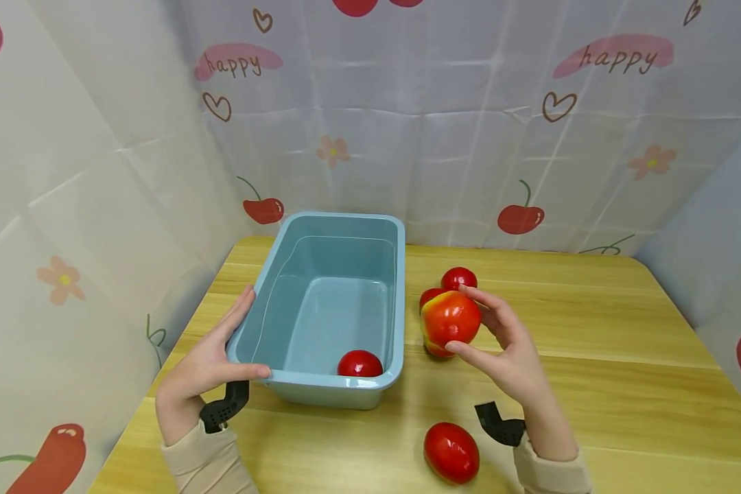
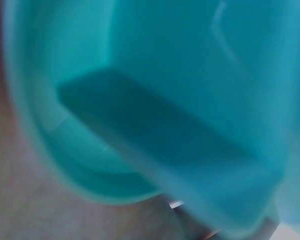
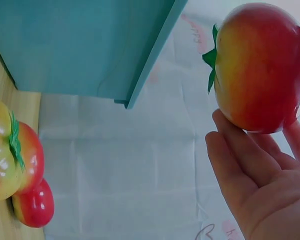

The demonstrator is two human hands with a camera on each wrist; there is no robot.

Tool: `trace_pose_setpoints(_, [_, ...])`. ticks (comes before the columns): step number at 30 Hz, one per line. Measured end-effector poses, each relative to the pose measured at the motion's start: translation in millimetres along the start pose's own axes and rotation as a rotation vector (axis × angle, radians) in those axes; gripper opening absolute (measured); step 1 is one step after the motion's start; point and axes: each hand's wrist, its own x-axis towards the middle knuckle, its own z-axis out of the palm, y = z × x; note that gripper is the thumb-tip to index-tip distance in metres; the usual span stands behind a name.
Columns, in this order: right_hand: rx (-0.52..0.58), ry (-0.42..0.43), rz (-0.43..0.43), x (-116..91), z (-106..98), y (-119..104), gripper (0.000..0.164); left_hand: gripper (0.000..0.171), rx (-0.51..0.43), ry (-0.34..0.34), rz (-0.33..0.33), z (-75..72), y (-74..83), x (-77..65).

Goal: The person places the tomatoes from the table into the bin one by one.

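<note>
My right hand holds a red-and-yellow toy tomato between thumb and fingers, just right of the blue plastic basin. Green leaves stick out from the tomato in the right wrist view. My left hand lies against the near left corner of the basin, its thumb stretched along the front rim and its fingers straight along the left side. Inside the basin, a red tomato sits at the near right corner. The left wrist view shows only a blur of the basin.
Beyond the held tomato, several others cluster on the wooden table, among them a red one at the back. Another red tomato lies near the front. A printed curtain hangs behind the table and along its sides.
</note>
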Motion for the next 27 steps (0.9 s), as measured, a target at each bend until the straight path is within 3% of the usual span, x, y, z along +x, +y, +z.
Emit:
trace_pose_setpoints(12, [0.016,-0.043,0.039,0,22,-3,0.070,0.111,-0.010,-0.001,-0.001,-0.1,-0.6,-0.6])
trace_pose_setpoints(20, [0.063,-0.045,0.039,1,39,-5,0.067,0.111,0.015,0.000,-0.002,-0.4,0.6,0.0])
trace_pose_setpoints(27, [0.159,-0.030,0.087,1,51,-8,0.065,0.111,0.011,0.004,0.001,0.1,1.8,0.7])
